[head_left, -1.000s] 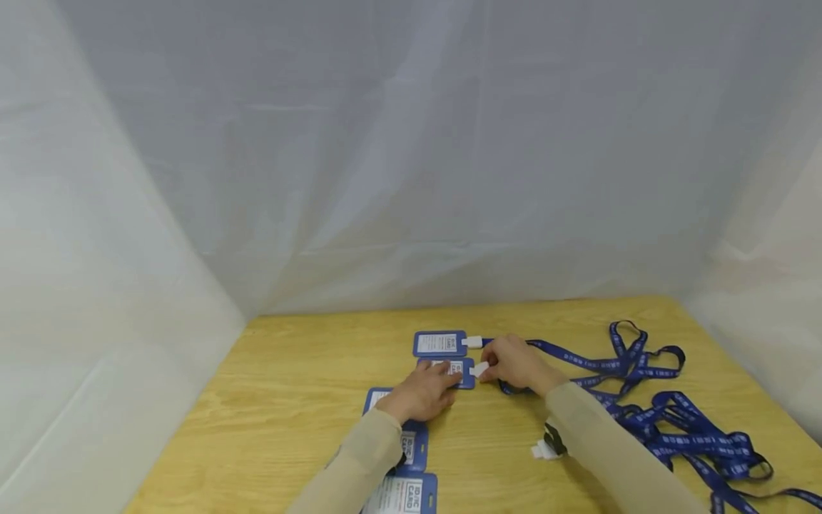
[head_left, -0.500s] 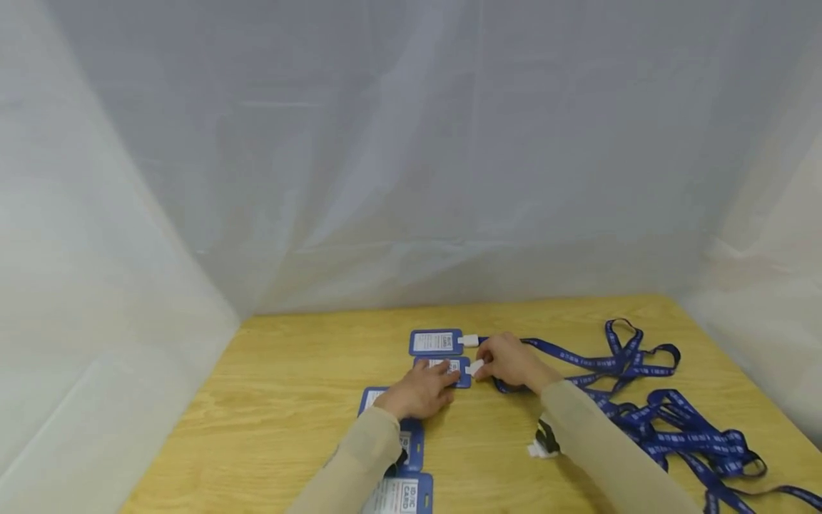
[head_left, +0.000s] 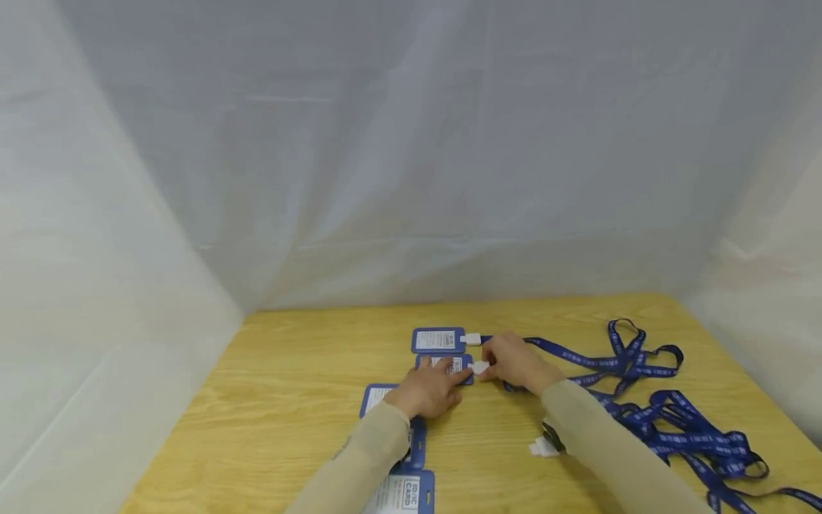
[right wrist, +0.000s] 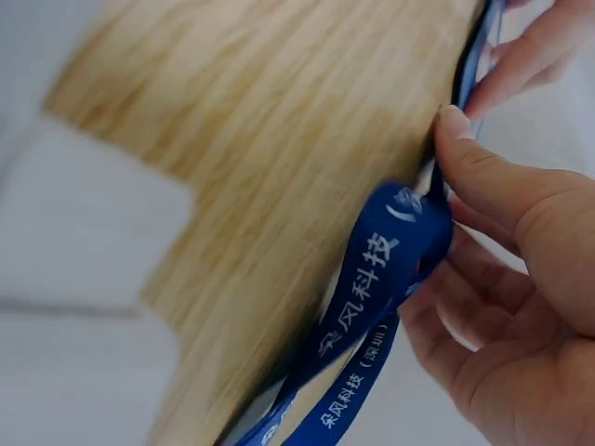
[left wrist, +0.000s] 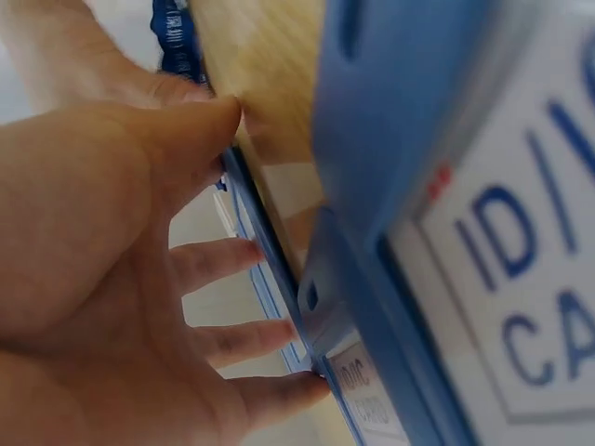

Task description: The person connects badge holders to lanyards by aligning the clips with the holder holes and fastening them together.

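Observation:
Spread fingers of my left hand [head_left: 427, 392] press a blue badge holder [head_left: 457, 363] flat on the wooden table in the head view. At its right end my right hand [head_left: 515, 363] pinches the white clip [head_left: 479, 368] of a blue lanyard, and the clip meets the holder's slotted edge. The lanyard [right wrist: 372, 260] loops down from under the right thumb in the right wrist view. Just behind lies a second blue badge holder [head_left: 438, 340], with a white clip [head_left: 472, 339] at its right end. Whether the pinched clip is fastened I cannot tell.
Several more badge holders [head_left: 411, 492] lie under and beside the left forearm. Blue lanyards [head_left: 700, 442] are heaped on the right of the table [head_left: 289, 400], and white clips [head_left: 543, 447] lie by the right forearm. White sheeting [head_left: 398, 157] stands behind.
The pinched clip has turned from a tilt to lie straighter against the holder's end. My left hand has shifted slightly right, a finger reaching toward the holder's slotted edge.

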The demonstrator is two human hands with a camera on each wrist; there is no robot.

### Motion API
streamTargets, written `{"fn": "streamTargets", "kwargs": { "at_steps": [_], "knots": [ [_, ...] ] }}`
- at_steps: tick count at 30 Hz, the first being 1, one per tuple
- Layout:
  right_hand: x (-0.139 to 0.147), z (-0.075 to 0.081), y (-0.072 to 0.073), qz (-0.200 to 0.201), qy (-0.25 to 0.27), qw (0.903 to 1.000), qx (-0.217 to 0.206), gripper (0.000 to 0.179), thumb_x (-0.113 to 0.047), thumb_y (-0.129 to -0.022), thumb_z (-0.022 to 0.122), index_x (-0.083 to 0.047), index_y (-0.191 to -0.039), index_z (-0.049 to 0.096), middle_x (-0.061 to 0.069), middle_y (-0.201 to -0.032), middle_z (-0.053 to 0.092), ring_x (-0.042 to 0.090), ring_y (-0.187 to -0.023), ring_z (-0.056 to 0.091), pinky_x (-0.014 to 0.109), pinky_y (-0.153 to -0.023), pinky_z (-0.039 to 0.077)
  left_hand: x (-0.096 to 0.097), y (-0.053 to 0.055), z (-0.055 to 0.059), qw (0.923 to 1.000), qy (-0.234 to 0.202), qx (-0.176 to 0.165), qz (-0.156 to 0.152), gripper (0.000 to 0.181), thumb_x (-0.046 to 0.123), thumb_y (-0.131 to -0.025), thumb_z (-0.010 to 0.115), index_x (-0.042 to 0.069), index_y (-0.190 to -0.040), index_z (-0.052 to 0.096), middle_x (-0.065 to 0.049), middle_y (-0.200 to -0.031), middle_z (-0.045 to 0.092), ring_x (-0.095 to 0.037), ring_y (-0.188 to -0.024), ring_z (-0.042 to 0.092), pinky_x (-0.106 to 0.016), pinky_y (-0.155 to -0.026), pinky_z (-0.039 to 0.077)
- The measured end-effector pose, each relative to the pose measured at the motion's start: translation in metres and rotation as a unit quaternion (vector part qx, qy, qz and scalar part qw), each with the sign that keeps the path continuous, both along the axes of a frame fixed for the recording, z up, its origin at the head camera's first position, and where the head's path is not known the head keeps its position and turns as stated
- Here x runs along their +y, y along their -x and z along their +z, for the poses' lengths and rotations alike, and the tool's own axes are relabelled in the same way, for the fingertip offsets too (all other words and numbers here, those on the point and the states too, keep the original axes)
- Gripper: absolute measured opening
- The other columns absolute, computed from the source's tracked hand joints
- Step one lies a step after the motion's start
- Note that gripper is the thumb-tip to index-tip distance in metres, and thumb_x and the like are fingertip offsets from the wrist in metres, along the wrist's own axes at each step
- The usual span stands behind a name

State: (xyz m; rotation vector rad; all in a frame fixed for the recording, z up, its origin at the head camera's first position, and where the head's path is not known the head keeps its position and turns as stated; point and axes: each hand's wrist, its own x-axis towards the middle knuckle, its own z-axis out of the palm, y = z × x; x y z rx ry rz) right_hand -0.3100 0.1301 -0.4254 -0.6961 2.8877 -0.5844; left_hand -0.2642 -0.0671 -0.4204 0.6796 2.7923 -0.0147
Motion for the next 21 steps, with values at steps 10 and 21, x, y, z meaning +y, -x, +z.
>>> {"fn": "streamTargets", "kwargs": {
  "at_steps": [10,21],
  "knots": [
    [0.001,-0.004,0.001,-0.013,-0.018,0.9996,-0.014,0.017,-0.023,-0.082,0.085,-0.010,-0.087,0.074,-0.002,-0.080,0.066,0.013,-0.071,0.055,0.033,-0.070,0.053,-0.002,0.001,-0.002,0.9997,-0.018,-0.015,0.010,0.054,0.044,-0.103,0.055,0.039,-0.154,0.041,0.000,-0.161,0.037,-0.031,-0.134,0.044,-0.053,-0.105,0.050],
    [0.011,0.006,-0.003,0.009,-0.043,0.9990,-0.004,0.035,-0.022,-0.083,0.084,-0.002,-0.111,0.074,0.008,-0.098,0.072,0.022,-0.089,0.066,0.043,-0.083,0.057,-0.002,0.002,-0.003,0.9996,-0.019,0.001,0.021,0.054,0.046,-0.102,0.054,0.036,-0.154,0.041,0.002,-0.161,0.038,-0.029,-0.136,0.043,-0.054,-0.108,0.047]
  ]
}}
